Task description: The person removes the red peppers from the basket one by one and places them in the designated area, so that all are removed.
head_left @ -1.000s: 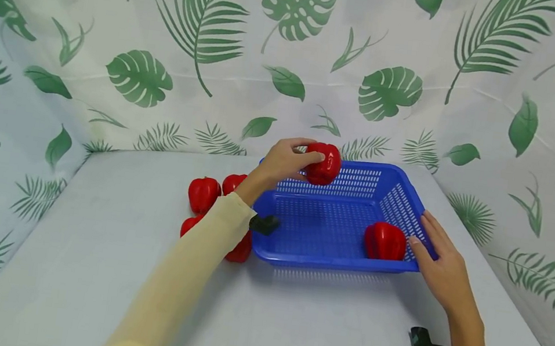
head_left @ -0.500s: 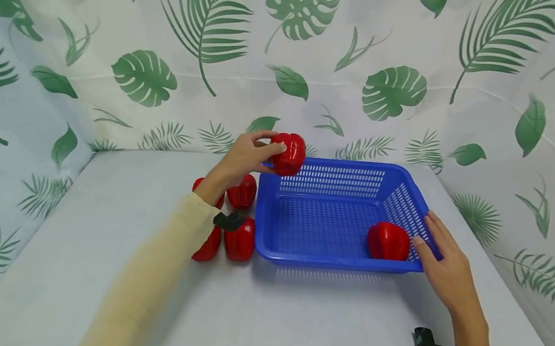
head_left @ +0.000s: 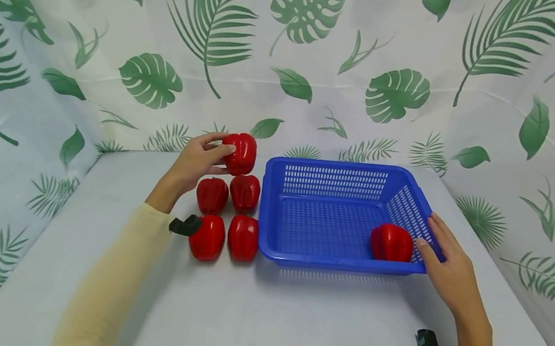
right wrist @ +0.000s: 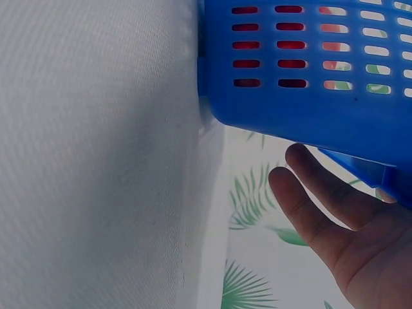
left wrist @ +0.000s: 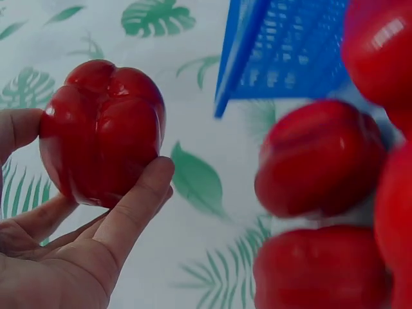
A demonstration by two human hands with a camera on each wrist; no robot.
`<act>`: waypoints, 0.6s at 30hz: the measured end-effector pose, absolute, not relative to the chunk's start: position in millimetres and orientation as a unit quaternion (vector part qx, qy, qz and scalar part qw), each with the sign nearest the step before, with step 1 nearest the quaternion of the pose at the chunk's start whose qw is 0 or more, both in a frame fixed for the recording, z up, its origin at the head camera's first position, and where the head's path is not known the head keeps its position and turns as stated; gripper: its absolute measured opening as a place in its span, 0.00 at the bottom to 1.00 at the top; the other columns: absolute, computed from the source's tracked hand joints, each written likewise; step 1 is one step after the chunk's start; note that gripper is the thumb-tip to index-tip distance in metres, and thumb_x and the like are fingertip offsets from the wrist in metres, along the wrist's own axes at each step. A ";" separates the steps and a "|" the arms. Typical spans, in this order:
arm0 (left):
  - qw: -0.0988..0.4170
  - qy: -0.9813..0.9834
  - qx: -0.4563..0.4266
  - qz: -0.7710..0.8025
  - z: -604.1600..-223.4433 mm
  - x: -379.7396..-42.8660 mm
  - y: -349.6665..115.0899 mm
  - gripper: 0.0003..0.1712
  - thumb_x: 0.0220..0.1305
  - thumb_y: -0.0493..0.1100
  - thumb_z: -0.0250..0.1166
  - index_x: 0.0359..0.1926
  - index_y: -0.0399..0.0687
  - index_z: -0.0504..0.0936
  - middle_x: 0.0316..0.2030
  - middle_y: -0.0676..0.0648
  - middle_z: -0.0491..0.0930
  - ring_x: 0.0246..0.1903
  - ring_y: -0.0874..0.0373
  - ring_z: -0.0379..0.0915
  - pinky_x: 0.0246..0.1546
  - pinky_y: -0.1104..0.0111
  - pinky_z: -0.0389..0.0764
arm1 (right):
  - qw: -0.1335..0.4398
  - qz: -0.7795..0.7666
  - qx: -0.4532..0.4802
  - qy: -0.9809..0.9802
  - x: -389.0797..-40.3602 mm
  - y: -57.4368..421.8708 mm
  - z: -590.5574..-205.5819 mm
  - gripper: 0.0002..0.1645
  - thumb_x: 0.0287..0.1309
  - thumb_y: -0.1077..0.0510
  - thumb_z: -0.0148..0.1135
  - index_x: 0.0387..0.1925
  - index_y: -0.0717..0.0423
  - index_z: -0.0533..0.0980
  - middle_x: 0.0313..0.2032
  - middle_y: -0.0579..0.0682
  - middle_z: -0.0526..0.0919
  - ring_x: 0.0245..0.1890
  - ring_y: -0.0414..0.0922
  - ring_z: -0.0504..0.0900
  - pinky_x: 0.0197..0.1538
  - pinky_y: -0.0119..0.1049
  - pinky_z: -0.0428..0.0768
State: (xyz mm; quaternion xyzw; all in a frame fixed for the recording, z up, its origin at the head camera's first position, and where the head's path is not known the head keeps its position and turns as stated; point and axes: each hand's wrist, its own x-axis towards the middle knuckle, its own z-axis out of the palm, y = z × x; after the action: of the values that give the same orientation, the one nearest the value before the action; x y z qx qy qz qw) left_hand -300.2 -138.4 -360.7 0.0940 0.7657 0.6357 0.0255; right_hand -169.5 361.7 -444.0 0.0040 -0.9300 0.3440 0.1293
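Note:
My left hand holds a glossy red bell pepper between thumb and fingers, raised above the table's back part. In the left wrist view this bell pepper shows its lobed end, with fingertips against its sides. Below it, several more red bell peppers stand grouped beside a blue plastic basket. One red bell pepper lies inside the basket at its front right corner. My right hand grips the basket's right rim, thumb over the rim and fingers along the outside.
The white table reaches back to a hanging cloth printed with green leaves. More of this cloth hangs at the left and right sides. Dark straps sit at both wrists, near the light yellow sleeves.
My left hand has carried its bell pepper leftward, from over the basket to above the grouped peppers, which now show more fully. The right hand has stayed at the basket's rim.

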 end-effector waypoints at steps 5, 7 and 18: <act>0.019 0.770 0.076 0.633 -368.7 -294.7 -162.3 0.37 0.77 0.48 0.64 0.79 0.40 0.66 0.68 0.32 0.75 0.62 0.36 0.79 0.56 0.54 0.84 | 0.126 0.345 0.004 -0.930 -169.0 361.9 -443.4 0.41 0.83 0.47 0.50 0.86 0.56 0.51 0.84 0.63 0.50 0.81 0.71 0.48 0.64 0.83 0.61; 0.018 0.773 0.063 0.631 -374.0 -292.5 -171.8 0.37 0.78 0.49 0.64 0.79 0.40 0.66 0.68 0.33 0.74 0.63 0.36 0.79 0.55 0.56 0.85 | 0.123 0.345 0.004 -0.930 -168.9 361.6 -443.0 0.41 0.83 0.47 0.50 0.86 0.56 0.50 0.84 0.63 0.50 0.81 0.71 0.48 0.63 0.83 0.61; 0.016 0.757 0.010 0.654 -403.7 -275.3 -221.2 0.37 0.81 0.49 0.60 0.81 0.39 0.60 0.71 0.31 0.69 0.58 0.47 0.81 0.57 0.56 0.83 | 0.126 0.349 0.006 -0.929 -169.4 361.5 -443.8 0.41 0.83 0.48 0.50 0.85 0.58 0.51 0.83 0.64 0.50 0.81 0.72 0.48 0.63 0.83 0.61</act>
State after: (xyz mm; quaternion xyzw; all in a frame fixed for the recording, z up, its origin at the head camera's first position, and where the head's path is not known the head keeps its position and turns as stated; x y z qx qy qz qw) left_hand -275.3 -221.2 -403.7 0.0104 0.7567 0.6535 0.0156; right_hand -169.4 361.5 -443.8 0.0060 -0.9288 0.3485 0.1258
